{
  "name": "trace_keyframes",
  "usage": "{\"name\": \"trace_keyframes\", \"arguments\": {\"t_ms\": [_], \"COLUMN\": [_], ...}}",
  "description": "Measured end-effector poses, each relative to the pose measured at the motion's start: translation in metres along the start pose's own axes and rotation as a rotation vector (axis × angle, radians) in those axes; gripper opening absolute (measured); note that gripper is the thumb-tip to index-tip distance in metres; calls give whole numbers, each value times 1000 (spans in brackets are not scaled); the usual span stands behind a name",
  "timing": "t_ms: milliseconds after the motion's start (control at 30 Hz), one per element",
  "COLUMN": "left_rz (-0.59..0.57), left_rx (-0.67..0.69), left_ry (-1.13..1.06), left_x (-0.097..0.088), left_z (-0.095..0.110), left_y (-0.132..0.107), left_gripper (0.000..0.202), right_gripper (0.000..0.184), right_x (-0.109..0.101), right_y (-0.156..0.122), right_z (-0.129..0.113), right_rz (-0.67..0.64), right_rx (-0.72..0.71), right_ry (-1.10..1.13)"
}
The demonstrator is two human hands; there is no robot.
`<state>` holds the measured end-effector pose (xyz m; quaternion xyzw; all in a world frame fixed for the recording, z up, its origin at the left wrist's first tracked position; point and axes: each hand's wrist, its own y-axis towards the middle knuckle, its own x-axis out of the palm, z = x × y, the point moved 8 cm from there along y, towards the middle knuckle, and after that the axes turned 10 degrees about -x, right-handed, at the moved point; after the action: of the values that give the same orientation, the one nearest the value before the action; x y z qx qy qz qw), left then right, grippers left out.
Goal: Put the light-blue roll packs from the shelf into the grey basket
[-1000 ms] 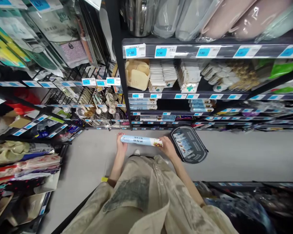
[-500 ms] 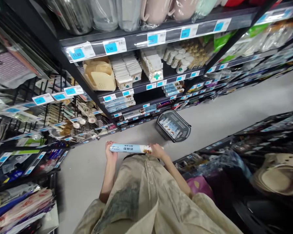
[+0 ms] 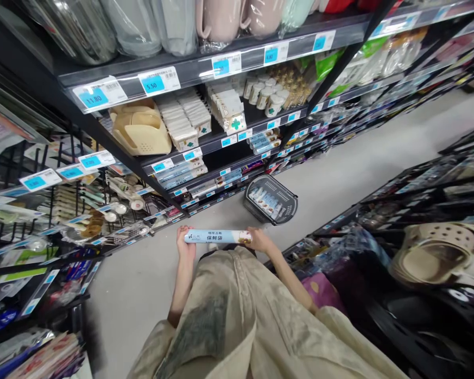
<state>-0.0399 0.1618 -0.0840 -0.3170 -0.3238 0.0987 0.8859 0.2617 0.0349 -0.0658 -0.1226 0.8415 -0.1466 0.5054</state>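
A long light-blue and white roll of food storage bags (image 3: 217, 237) lies level in front of my waist, its printed label facing up. My left hand (image 3: 185, 241) is closed round its left end. The right end is gripped by my right hand (image 3: 257, 238). Beyond it on the floor stands a dark grey shopping basket (image 3: 288, 201) with several similar blue rolls (image 3: 265, 199) inside. More such rolls (image 3: 184, 173) lie on a low shelf ahead of my left hand.
Dark shelving (image 3: 197, 73) rises ahead with mugs, boxes and price tags. Hanging kitchen utensils (image 3: 114, 205) line the left. On the right, a rack holds beige clogs (image 3: 434, 252). A grey floor aisle (image 3: 339, 168) runs to the far right.
The view has shifted, so the shelves sit further left and the basket has moved slightly left in the picture. Both hands still hold the roll, which appears slightly further right.
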Motion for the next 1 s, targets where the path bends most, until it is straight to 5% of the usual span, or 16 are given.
{"name": "trace_keyframes", "arguments": {"t_ms": [300,567,767,1000], "left_rz": [-9,45,66,240], "left_rx": [65,120,180,129], "left_ry": [-56,-104,-85,-75], "left_x": [-10,-53,-60,-63], "left_z": [22,37,46,34], "left_y": [3,-14,-27,12], "left_gripper": [35,43,47,50], "right_gripper": [27,48,40,35], "right_x": [-7,8,14,7], "right_y": [23,38,45,41], "right_z": [-17,-37,-49,-42], "right_rz": [-4,-149,-278,-10], "right_rx": [-60,-216,-214,-191], "right_ry": [27,171,87,22]}}
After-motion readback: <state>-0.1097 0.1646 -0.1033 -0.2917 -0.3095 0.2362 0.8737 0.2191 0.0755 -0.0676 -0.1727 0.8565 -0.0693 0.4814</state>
